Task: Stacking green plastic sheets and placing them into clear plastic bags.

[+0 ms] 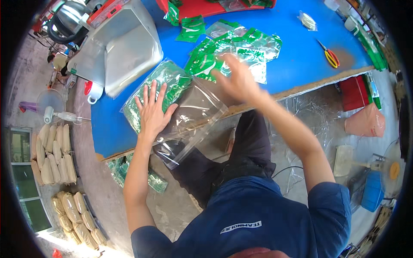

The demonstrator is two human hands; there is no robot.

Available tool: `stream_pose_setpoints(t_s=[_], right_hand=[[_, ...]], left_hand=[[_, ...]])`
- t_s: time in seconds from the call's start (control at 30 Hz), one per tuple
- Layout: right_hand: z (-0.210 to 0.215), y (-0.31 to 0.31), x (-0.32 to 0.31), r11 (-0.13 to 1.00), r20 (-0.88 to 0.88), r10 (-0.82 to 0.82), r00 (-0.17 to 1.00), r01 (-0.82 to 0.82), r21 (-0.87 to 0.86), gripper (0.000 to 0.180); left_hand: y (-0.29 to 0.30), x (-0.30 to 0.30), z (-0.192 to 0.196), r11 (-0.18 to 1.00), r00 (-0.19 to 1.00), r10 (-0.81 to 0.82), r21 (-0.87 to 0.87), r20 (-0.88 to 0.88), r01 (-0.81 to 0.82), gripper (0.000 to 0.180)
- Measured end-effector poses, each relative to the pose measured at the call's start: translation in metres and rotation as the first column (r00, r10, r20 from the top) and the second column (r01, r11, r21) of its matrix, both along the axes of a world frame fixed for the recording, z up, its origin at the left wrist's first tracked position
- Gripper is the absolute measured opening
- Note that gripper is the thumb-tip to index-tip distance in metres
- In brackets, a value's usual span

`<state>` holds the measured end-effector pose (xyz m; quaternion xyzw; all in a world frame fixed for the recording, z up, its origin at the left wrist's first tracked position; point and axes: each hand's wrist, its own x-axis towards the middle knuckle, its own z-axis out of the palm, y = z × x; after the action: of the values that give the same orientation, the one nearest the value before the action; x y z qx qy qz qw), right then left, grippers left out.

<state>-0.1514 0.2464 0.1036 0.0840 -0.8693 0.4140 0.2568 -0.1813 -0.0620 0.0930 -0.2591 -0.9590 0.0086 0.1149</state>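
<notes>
My left hand (152, 109) lies flat with fingers spread on a large clear plastic bag (200, 105). Green printed packets (174, 92) show inside the bag's far part, while its near end hangs over the table edge toward my lap. Motion blurs my right hand (241, 81); its thumb and fingers are apart, and nothing shows between them. It hovers at the near side of a loose pile of green-and-clear packets (254, 56). Whether it touches any packet I cannot tell.
The blue table (297, 56) bears a metal bin (92, 53) with a stack of clear bags (131, 60), a red-and-white mug (93, 91), scissors (329, 55) and a red tray (211, 9). A kettle (69, 21) stands far left. Loose plastic film (307, 116) litters the floor.
</notes>
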Motion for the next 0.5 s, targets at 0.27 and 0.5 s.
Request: stream_pose_setpoints(t_s=[0.27, 0.5], right_hand=[[-0.078, 0.050, -0.070, 0.798, 0.100, -0.126, 0.987, 0.041, 0.601, 0.082], [-0.039, -0.026, -0.003, 0.784, 0.097, 0.062, 0.993, -0.109, 0.610, 0.083]], left_hand=[[-0.076, -0.005, 0.015, 0.998, 0.990, 0.053, -0.045, 0.130, -0.048, 0.076], [-0.072, 0.010, 0.049, 0.996, 0.980, 0.072, 0.071, -0.188, -0.059, 0.053]])
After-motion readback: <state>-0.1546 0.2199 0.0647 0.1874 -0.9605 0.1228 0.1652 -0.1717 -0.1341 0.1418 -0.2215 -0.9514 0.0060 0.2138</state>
